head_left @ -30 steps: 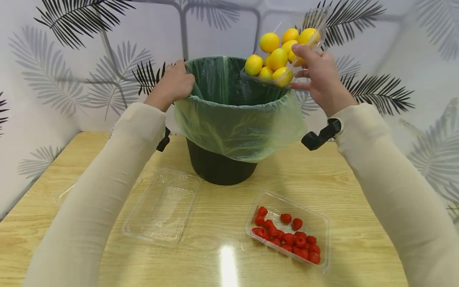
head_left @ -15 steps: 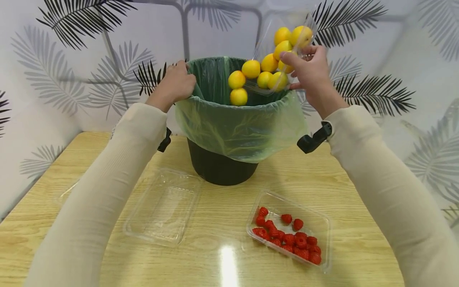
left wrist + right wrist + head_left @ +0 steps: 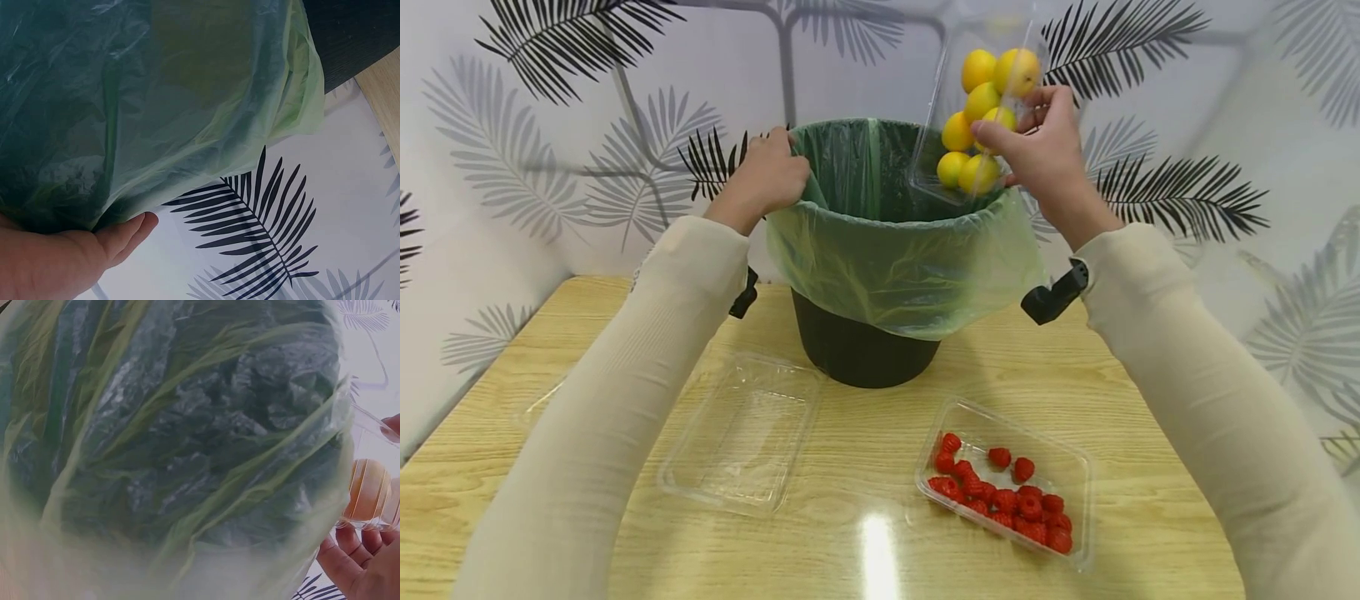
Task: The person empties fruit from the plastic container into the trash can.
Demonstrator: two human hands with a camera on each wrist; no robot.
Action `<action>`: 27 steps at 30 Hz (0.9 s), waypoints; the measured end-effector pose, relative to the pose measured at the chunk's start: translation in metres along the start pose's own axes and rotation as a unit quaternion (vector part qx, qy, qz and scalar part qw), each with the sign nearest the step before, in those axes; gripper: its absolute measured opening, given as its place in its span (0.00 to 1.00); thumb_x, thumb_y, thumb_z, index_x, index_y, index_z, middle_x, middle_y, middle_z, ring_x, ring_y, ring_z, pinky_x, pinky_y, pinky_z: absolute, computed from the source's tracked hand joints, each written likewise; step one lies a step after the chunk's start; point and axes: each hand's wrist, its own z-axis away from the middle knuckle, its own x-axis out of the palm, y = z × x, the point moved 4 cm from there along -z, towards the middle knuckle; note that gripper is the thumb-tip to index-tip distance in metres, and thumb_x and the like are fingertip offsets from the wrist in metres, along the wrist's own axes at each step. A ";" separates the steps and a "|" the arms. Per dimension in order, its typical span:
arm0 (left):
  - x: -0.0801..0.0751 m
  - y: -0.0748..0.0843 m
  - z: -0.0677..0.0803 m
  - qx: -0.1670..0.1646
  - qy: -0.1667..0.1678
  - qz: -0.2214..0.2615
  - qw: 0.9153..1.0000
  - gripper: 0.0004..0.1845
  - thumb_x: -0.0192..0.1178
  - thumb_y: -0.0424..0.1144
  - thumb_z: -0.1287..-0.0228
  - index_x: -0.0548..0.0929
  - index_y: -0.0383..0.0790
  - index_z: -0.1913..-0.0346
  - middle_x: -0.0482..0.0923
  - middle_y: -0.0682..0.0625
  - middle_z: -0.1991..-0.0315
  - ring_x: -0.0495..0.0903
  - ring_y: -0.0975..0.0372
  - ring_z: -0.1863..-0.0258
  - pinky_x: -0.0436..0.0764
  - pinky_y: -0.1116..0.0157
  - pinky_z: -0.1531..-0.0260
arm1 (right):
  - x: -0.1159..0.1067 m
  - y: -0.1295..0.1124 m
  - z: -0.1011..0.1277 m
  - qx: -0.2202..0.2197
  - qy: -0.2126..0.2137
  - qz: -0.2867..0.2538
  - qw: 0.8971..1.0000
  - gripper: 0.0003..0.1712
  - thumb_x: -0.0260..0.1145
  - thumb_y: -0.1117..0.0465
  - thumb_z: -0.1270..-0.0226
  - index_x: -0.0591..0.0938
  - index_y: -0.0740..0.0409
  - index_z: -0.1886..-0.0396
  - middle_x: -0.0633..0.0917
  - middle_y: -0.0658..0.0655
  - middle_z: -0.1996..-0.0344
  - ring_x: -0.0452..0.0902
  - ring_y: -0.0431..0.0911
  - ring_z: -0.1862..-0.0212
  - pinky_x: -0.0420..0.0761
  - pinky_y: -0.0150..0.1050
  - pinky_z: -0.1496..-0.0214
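Observation:
At the left rim of a black bin point(image 3: 865, 354), my left hand point(image 3: 767, 171) grips the edge over its green plastic liner point(image 3: 895, 262). In the left wrist view, its fingers point(image 3: 128, 237) lie against the outside of the bag. My right hand point(image 3: 1045, 146) holds a clear plastic tray point(image 3: 946, 96) steeply tilted over the bin's right side, thumb on the near face. Several yellow lemons point(image 3: 981, 104) sit in the tray, some partly behind the thumb. The right wrist view is mostly filled by the liner, with the hand point(image 3: 369, 565) and a fruit point(image 3: 369, 490) at its right edge.
A clear tray of raspberries point(image 3: 1000, 500) stands at the front right of the wooden table point(image 3: 850, 467). An empty clear tray point(image 3: 745, 433) lies to its left. Another clear plastic edge point(image 3: 542, 404) shows beside the left sleeve. A patterned wall point(image 3: 625, 125) rises behind the bin.
The right hand has moved left and tipped the tray more steeply. Lemons seen rolling off its lower end half a second ago have dropped into the bin. The left hand stays put.

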 end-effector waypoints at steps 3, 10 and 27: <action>0.000 0.000 0.000 -0.001 0.000 0.000 1.000 0.30 0.26 0.41 0.26 0.39 0.37 0.24 0.36 0.40 0.24 0.46 0.51 0.27 0.61 0.56 0.43 | 0.000 0.000 0.001 -0.017 0.001 0.014 1.000 0.31 0.70 0.51 0.42 0.60 0.49 0.48 0.65 0.47 0.62 0.67 0.40 0.59 0.79 0.30 0.75; 0.000 0.000 0.000 0.001 0.002 -0.002 1.000 0.30 0.26 0.41 0.25 0.40 0.37 0.25 0.37 0.39 0.24 0.47 0.51 0.28 0.60 0.55 0.43 | 0.001 -0.001 0.003 -0.059 0.016 0.064 0.996 0.33 0.70 0.50 0.44 0.61 0.49 0.46 0.63 0.45 0.63 0.63 0.39 0.60 0.76 0.29 0.64; 0.000 0.000 0.002 0.001 0.002 0.003 1.000 0.30 0.26 0.41 0.26 0.41 0.36 0.25 0.39 0.39 0.25 0.52 0.51 0.32 0.62 0.56 0.44 | 0.002 0.001 0.002 -0.078 0.013 0.072 0.994 0.33 0.71 0.51 0.44 0.61 0.50 0.47 0.63 0.46 0.63 0.60 0.39 0.61 0.65 0.32 0.58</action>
